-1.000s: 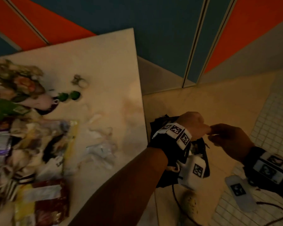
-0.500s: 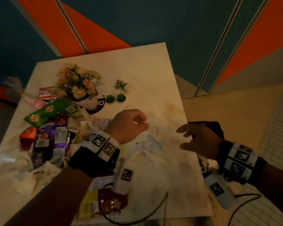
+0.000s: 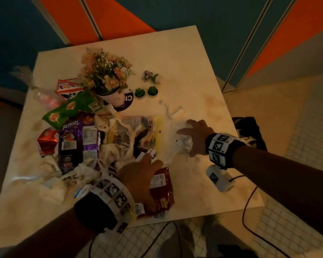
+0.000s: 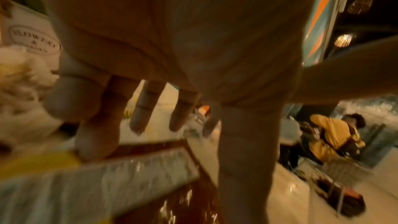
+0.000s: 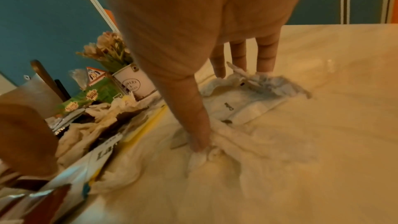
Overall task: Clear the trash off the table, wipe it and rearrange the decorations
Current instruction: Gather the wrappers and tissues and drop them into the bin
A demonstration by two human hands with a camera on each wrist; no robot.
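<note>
A heap of trash covers the left and middle of the cream table [image 3: 203, 75]: a purple chip bag [image 3: 76, 142], a green packet [image 3: 71, 108], crumpled napkins. My right hand [image 3: 185, 140] lies spread on a crumpled white plastic wrapper [image 3: 182, 144]; in the right wrist view the right hand [image 5: 215, 108] touches this wrapper [image 5: 243, 106] with straight fingers [image 5: 238, 54] and thumb. My left hand [image 3: 147, 164] hovers, fingers loose, over a dark red snack bag [image 3: 161, 190]; the left hand [image 4: 178, 135] holds nothing. Decorations stand at the back: a flower pot [image 3: 108, 81], two green pieces [image 3: 139, 92], a small figurine [image 3: 150, 76].
A black trash bag [image 3: 248, 131] hangs open off the table's right edge. Scraps of torn plastic [image 3: 172, 110] lie behind my right hand. Cables [image 3: 248, 207] trail from the wrists over the tiled floor. A person in yellow [image 4: 336, 135] sits far off.
Both hands left the black bag beside the table and came over the tabletop. The left hand uncurled above the red bag; the right hand dropped onto the white wrapper.
</note>
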